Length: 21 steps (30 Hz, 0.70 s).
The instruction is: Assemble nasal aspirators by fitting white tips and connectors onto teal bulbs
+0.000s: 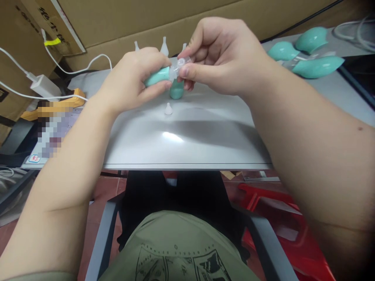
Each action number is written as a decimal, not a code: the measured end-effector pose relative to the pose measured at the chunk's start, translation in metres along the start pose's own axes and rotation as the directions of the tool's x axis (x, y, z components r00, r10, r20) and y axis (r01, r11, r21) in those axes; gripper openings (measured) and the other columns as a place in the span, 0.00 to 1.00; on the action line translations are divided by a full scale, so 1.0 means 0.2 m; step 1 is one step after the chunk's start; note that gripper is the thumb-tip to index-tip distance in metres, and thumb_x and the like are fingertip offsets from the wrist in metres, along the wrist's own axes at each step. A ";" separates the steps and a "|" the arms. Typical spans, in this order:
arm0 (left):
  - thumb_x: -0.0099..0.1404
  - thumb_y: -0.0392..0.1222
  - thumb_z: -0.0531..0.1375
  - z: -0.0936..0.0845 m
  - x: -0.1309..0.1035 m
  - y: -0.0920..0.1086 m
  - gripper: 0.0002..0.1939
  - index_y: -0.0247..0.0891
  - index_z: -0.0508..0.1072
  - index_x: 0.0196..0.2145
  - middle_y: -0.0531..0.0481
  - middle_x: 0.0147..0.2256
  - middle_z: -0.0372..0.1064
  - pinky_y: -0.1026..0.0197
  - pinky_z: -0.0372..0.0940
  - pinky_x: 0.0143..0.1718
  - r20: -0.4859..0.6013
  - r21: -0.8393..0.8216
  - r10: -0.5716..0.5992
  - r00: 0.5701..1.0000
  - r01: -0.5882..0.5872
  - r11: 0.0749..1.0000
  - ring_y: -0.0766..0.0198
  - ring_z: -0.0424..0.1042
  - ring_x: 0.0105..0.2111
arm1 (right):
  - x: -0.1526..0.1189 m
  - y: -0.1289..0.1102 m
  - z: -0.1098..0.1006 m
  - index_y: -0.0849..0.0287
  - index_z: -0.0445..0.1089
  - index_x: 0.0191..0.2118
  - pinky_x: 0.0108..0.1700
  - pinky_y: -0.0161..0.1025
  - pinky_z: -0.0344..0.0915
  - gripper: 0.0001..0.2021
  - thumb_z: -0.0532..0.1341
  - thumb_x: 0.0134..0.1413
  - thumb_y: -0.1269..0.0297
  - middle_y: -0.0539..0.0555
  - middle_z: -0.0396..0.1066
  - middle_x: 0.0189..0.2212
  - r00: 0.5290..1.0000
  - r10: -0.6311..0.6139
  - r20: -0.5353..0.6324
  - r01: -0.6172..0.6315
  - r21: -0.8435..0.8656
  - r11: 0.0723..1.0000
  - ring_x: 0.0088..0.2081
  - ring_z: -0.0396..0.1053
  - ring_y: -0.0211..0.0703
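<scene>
My left hand is wrapped round a teal squeeze bulb, held sideways above the table. A clear plastic connector sits at the bulb's right end. Thumb and fingers of my right hand pinch a clear nozzle part against that connector; how far they are joined I cannot tell. Just below and behind stands another teal bulb, its upper part hidden by my hands. A small whitish cone tip stands upright on the table nearer me. Behind my hands a translucent pointed nozzle shows, with similar tips partly hidden beside it.
Several teal pieces with clear parts lie at the right rear of the grey table. On the left are a white charger with cables and an orange power strip. Cardboard lines the back. A red stool stands below right.
</scene>
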<state>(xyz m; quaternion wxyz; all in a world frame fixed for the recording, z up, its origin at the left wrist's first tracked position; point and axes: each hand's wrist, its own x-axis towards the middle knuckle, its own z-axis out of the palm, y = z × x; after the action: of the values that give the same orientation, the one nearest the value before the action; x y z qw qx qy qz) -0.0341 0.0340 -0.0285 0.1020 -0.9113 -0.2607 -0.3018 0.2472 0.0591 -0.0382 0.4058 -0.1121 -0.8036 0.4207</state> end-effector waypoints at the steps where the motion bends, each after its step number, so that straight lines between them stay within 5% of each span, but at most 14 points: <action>1: 0.83 0.65 0.62 0.00 0.00 0.00 0.20 0.49 0.85 0.52 0.43 0.43 0.86 0.43 0.77 0.45 -0.007 0.001 0.011 1.000 -0.011 1.000 0.44 0.84 0.43 | 0.00 0.00 0.01 0.57 0.73 0.41 0.35 0.26 0.83 0.20 0.84 0.64 0.59 0.41 0.85 0.40 1.000 -0.015 -0.014 0.015 0.009 1.000 0.35 0.84 0.29; 6: 0.84 0.65 0.59 0.02 0.01 0.02 0.25 0.44 0.86 0.53 0.41 0.45 0.87 0.44 0.78 0.49 -0.011 0.004 -0.011 1.000 0.011 1.000 0.45 0.85 0.46 | 0.00 0.01 0.02 0.58 0.72 0.40 0.35 0.25 0.83 0.23 0.86 0.64 0.56 0.42 0.83 0.38 0.998 -0.036 -0.057 0.036 0.009 0.999 0.35 0.84 0.30; 12: 0.77 0.55 0.63 0.03 0.02 0.05 0.15 0.48 0.86 0.49 0.43 0.45 0.87 0.40 0.80 0.51 -0.068 -0.045 -0.058 0.996 0.055 0.997 0.42 0.86 0.47 | 0.01 0.04 0.02 0.56 0.70 0.40 0.32 0.28 0.83 0.28 0.88 0.59 0.51 0.45 0.81 0.33 0.995 -0.043 -0.095 0.045 0.022 0.999 0.32 0.83 0.33; 21: 0.72 0.60 0.63 0.05 0.03 0.08 0.15 0.50 0.84 0.42 0.41 0.42 0.87 0.36 0.77 0.50 -0.089 -0.097 -0.150 0.985 0.141 0.985 0.38 0.86 0.46 | 0.01 0.03 0.02 0.55 0.70 0.39 0.32 0.31 0.82 0.28 0.88 0.59 0.50 0.46 0.81 0.33 0.994 -0.031 -0.103 0.031 0.002 1.000 0.31 0.82 0.35</action>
<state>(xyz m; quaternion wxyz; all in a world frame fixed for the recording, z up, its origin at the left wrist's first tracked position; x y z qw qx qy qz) -0.0175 0.0266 -0.0328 0.0510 -0.8780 -0.3076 -0.3633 0.2415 0.0621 -0.0432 0.4536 -0.1204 -0.7824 0.4094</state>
